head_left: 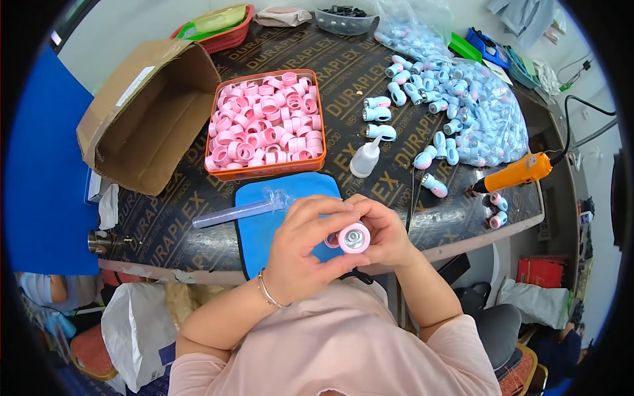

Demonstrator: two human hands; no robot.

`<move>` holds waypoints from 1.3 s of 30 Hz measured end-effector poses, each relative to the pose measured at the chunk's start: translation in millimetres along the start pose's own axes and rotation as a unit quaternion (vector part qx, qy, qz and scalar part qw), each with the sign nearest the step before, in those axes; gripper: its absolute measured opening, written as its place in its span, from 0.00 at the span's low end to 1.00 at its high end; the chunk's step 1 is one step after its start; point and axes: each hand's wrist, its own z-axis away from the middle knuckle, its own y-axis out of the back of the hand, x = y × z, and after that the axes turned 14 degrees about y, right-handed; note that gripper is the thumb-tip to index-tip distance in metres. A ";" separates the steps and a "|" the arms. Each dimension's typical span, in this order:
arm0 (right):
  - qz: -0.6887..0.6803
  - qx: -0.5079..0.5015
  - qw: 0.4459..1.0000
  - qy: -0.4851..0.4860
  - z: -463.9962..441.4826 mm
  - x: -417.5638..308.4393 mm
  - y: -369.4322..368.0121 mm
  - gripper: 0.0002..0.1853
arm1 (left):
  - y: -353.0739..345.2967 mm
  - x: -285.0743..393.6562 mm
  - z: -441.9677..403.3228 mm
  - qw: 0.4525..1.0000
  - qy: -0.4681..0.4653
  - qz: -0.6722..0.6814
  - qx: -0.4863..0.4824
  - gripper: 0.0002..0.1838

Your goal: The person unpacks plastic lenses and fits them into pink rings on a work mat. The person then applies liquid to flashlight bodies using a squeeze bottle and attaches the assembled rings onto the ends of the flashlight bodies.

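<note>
In front of my chest, a small flashlight points its round silver lens up at me, with a pink ring around its head. My right hand is closed on it from the right, and most of its body is hidden by the fingers. My left hand curls in from the left, its thumb along the lower rim. A second pink ring shows between the left fingers, partly covered. Below the hands lies a blue mat, with a clear-wrapped purple stick across it.
An orange tray of pink rings stands behind the mat, beside an open cardboard box. To the right are a white squeeze bottle, several loose blue flashlights, a filled plastic bag and an orange electric screwdriver on a cord.
</note>
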 end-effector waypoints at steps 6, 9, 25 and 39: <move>0.113 -0.042 0.993 0.002 -1.2 -0.7 -6.6 0.27 | -2.1 0.5 1.7 1.000 -0.006 0.015 0.009 0.29; 0.147 -0.046 0.988 -0.024 0.0 0.1 -9.6 0.25 | -4.0 -0.4 3.0 1.000 -0.004 0.024 0.017 0.29; 0.334 -0.053 0.941 0.033 -0.4 -3.1 -20.7 0.19 | -4.1 -4.4 7.2 0.998 0.031 0.057 0.004 0.25; 0.231 -0.023 0.972 -0.022 5.3 -3.1 -21.6 0.25 | -4.8 -13.2 9.2 0.999 -0.007 -0.009 -0.040 0.26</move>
